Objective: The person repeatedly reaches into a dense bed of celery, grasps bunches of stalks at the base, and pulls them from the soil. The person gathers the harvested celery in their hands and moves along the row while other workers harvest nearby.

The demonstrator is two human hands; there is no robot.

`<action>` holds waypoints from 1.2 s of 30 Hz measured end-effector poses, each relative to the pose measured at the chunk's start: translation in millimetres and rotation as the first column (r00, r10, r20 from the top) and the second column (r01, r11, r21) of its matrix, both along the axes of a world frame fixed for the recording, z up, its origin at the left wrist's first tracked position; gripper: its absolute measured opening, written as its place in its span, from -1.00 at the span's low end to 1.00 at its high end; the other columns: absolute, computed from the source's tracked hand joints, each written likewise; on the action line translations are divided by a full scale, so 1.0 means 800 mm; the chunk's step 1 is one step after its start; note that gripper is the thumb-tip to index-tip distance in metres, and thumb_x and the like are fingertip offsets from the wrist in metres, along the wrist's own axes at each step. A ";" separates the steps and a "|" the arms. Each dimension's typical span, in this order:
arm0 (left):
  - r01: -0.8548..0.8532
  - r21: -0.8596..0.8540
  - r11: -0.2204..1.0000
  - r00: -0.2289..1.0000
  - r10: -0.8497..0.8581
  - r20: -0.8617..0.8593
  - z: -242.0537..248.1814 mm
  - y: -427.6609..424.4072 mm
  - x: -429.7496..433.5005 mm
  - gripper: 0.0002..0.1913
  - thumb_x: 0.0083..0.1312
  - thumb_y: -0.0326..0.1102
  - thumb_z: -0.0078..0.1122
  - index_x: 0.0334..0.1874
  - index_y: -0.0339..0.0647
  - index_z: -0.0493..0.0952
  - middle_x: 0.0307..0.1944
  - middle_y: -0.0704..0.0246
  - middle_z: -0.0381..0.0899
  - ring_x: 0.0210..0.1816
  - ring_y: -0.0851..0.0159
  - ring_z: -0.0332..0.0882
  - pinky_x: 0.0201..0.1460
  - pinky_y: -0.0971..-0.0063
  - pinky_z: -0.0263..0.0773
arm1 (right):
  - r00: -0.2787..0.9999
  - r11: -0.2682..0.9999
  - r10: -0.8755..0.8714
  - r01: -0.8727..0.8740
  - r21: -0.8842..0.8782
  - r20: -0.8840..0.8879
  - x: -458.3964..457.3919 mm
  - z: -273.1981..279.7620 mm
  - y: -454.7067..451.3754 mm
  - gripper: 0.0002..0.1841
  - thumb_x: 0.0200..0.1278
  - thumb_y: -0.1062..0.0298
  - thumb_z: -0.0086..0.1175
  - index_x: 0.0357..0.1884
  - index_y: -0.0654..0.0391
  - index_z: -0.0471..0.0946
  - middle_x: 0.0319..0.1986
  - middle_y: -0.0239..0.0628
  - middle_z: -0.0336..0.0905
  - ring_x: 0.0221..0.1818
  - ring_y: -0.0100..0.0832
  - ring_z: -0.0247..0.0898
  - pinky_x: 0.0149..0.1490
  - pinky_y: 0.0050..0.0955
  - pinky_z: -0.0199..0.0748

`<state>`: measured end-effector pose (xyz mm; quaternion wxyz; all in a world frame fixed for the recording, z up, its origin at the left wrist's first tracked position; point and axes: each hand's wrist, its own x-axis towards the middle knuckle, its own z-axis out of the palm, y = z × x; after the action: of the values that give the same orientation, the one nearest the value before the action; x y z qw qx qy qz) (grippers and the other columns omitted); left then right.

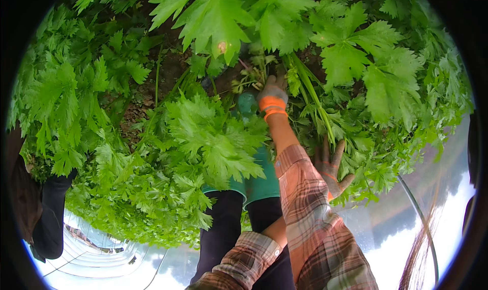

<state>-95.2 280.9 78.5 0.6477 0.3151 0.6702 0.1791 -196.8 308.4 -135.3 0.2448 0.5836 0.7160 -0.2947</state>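
Leafy green plants that look like celery surround my hands. My right hand [272, 91], in a grey glove with an orange cuff, reaches down among the stems near the soil; its fingertips are partly hidden and blurred, so its hold is unclear. Just left of it are small pale stems with leaves [253, 76]. Long green stalks [312, 91] lean to the right of that hand. My left forearm passes beneath the right one, and my left hand [333, 169], in a similar glove, has its fingers spread beside the lower ends of these stalks, against the foliage.
Teal boots [263, 175] and dark trousers are below, partly behind large leaves [217, 137]. Brown soil [133, 122] shows between plants at left. Another person's dark-clad leg [53, 213] stands at the far left. A thin curved pole [421, 217] rises at lower right.
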 end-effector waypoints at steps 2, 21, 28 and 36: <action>-0.099 0.016 0.995 0.995 0.098 0.012 0.002 -0.002 0.002 0.06 0.09 0.06 0.34 0.57 0.22 -0.16 0.53 -0.04 -0.32 0.43 -0.37 -0.10 0.39 -0.24 0.04 | 0.998 0.996 -0.056 0.056 -0.076 -0.005 0.002 -0.013 0.008 -0.49 0.10 0.39 0.11 0.12 0.25 0.30 0.47 0.15 -0.17 0.42 0.21 0.00 0.33 -0.08 0.29; -0.624 -0.454 0.636 0.393 0.758 0.521 0.006 -0.041 0.018 -0.36 0.32 -0.18 0.05 0.45 0.04 0.09 0.48 0.13 -0.09 0.41 0.09 0.03 0.31 0.16 0.21 | 0.737 0.741 0.667 -0.644 -0.190 0.110 0.068 -0.115 0.012 -0.52 0.26 0.33 -0.10 0.24 0.20 0.41 0.26 0.05 0.32 0.30 0.14 0.22 0.33 0.08 0.18; -0.502 0.005 0.865 0.857 0.496 0.136 0.046 -0.078 -0.050 -0.50 0.35 -0.30 -0.08 0.35 -0.19 0.25 0.39 0.12 0.14 0.30 0.13 0.22 0.25 0.31 0.27 | 0.112 -0.013 0.957 -0.904 -0.428 -0.266 0.007 -0.060 -0.027 -0.75 0.31 0.42 -0.04 -0.12 0.28 0.63 -0.07 -0.03 0.59 -0.08 -0.15 0.55 -0.06 -0.22 0.51; -0.357 0.479 0.802 0.865 0.477 -0.153 0.085 -0.043 -0.190 -0.59 0.43 -0.33 -0.24 0.20 -0.43 0.42 0.20 0.12 0.47 0.18 0.15 0.42 0.25 0.37 0.28 | 0.786 0.890 -0.100 -0.203 -0.408 -0.610 0.017 0.204 0.184 -0.55 0.28 0.04 0.05 0.02 0.18 0.57 -0.23 -0.07 0.59 -0.15 -0.28 0.54 -0.06 -0.31 0.48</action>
<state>-246.9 246.4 146.2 0.4084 0.3159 0.7467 0.4195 -182.9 455.9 28.1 0.1353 0.3616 0.6833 -0.6197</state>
